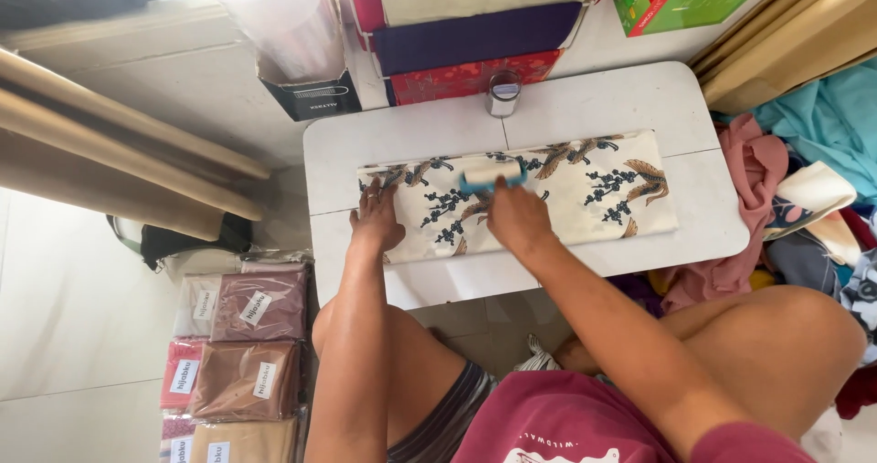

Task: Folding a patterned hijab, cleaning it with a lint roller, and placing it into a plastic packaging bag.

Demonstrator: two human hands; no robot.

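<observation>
**Lint roller on the folded patterned cloth**

The folded cream cloth [548, 194] with its dark sprigs and brown bird shapes is lying lengthwise across the middle of the small white table [621, 98], its right end nearing the table's right edge and its left end stopping short of the left edge. You are holding a lint roller [489, 173] on the cloth's far edge, near the middle of its length; its pale drum is lying along the cloth and its blue handle is coming back toward you. Your right hand [518, 218] is closing around that handle, knuckles up, resting over the cloth's centre. Your left hand [376, 218] is lying open and flat, fingers spread, pressing down the cloth's left end, just beside the roller hand.

A small silver tin [502, 93] is standing at the table's far edge, beyond the roller. Stacked boxes [475, 43] are sitting behind the table. Bagged fabric packs [247, 353] are lying on the floor off the left edge, and loose clothing [804, 180] is piling up off the right edge.
</observation>
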